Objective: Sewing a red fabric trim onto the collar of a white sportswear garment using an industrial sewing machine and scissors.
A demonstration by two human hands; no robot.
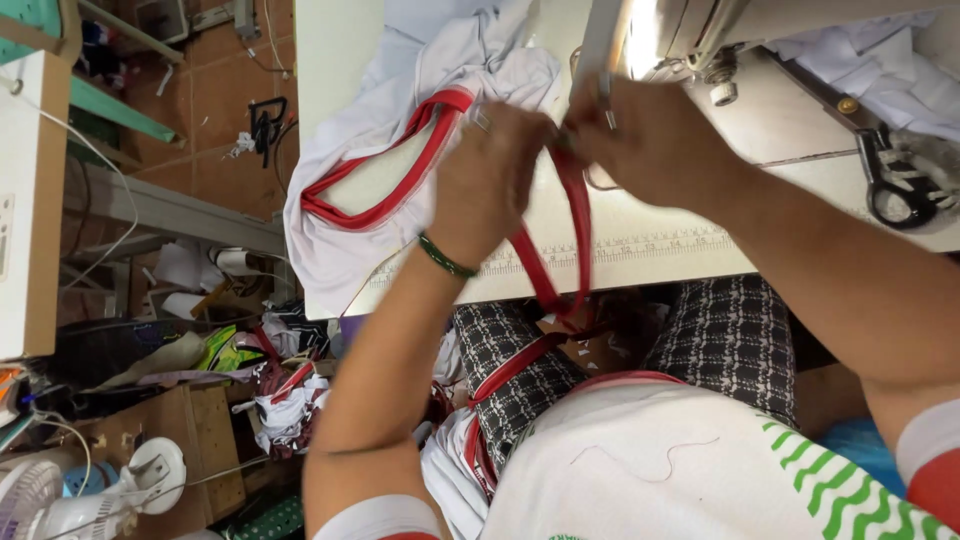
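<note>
Left hand (pixel 490 175) grip pinched on red strip (pixel 578 225); right hand (pixel 650 135) grip pinched on same strip.

Red strip (pixel 578 235) is gripped by left hand (pixel 492 178) & right hand (pixel 650 135) beside white garment (pixel 400 150), under sewing machine (pixel 700 40).

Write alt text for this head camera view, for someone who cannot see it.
Seen from above, a person's left hand and right hand pinch a red fabric strip under a sewing machine. White cloth with red trim lies heaped on the pale table, and black scissors rest at the right.
</note>
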